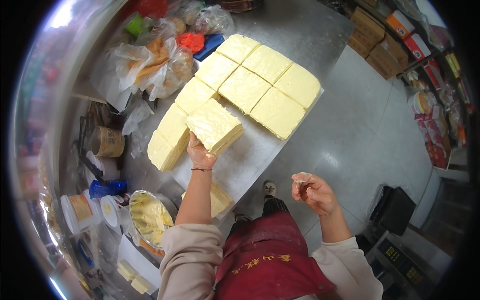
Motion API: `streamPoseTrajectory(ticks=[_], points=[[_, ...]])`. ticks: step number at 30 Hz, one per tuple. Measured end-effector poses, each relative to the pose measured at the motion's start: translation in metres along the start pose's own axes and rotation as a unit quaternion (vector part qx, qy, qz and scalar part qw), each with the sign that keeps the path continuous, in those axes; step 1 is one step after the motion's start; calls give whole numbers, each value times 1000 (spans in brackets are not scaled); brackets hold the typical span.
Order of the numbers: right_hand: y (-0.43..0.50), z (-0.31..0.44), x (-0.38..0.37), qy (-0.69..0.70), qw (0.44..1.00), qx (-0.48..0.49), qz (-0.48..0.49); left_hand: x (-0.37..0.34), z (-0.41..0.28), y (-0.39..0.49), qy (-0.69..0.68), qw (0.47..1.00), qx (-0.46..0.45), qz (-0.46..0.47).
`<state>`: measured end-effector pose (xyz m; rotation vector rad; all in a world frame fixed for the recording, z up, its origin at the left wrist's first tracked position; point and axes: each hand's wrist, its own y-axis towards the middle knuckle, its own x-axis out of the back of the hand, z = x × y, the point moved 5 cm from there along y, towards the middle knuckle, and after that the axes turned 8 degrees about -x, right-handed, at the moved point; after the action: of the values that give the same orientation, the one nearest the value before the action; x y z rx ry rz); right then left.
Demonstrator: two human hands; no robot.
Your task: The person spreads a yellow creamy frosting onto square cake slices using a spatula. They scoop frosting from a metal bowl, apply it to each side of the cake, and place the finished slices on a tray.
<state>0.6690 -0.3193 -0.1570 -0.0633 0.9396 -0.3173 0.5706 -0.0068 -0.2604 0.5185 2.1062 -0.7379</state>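
Observation:
My left hand [201,152] supports a thick square block of cream-covered layered cake [215,125] from its near left side and underneath. Beyond that block lies a big slab of the same pale yellow cake [245,88], cut into several squares, on a flat metal board [243,165]. Another cake piece [217,200] lies near the board's closest end, partly hidden by my left forearm. My right hand [315,193] is raised over the floor to the right of the board, fingers curled and apart, with cream on the fingertips and nothing held.
A metal bowl with yellow cream [150,217], white plastic tubs [80,213] and a cardboard-coloured canister [108,141] stand on the left. Plastic bags [153,67] lie at the upper left. Small cake pieces [133,276] rest on white paper. Boxes [386,56] and a black case [393,210] are at right.

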Motion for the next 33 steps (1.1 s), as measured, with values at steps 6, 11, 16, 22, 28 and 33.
streamPoseTrajectory(ticks=[6,11,16,22,28,33], points=[[10,-5,-23,-20,999,-15,26,-29,-49,-16,53,998,-39,-1],[25,-20,-60,-51,996,-39,59,-79,-120,-50,-2,981,-87,171],[35,-42,-114,-116,990,-33,69,-79,-195,-127,63,953,-256,147],[28,-81,-193,-235,970,-1,66,-6,-261,-239,61,940,-318,106],[24,-162,-283,-447,891,1,75,125,-322,-353,27,937,-347,7],[91,-274,-302,-776,619,92,82,238,-366,-433,-15,933,-348,-90]])
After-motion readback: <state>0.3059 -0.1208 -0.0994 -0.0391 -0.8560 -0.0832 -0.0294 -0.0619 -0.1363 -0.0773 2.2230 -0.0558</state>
